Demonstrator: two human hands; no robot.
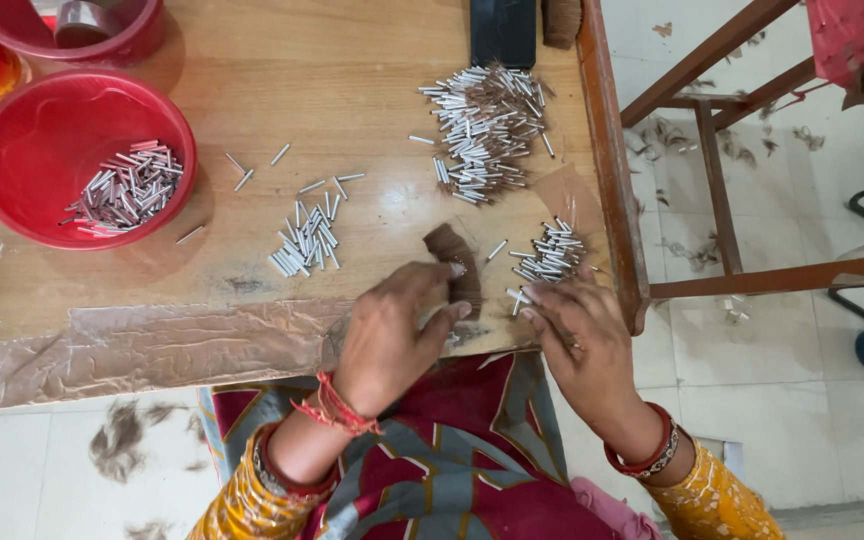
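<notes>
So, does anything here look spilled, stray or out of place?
Yes. A few short silver metal tubes lie loose on the wooden table, apart from the piles, and clumps of brown fibre litter the tiled floor. Nothing looks damaged.

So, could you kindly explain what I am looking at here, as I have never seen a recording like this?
There is no machine: a person wears a camera on the head, so this single picture looks straight down at their own two bare hands over a wooden table. The left hand presses on a small brown tuft of fibres. The right hand reaches a little heap of thin silvery tubes at the table edge. Two more heaps lie farther up, one in the middle and a bigger one. A red bowl holds still more tubes.
</notes>
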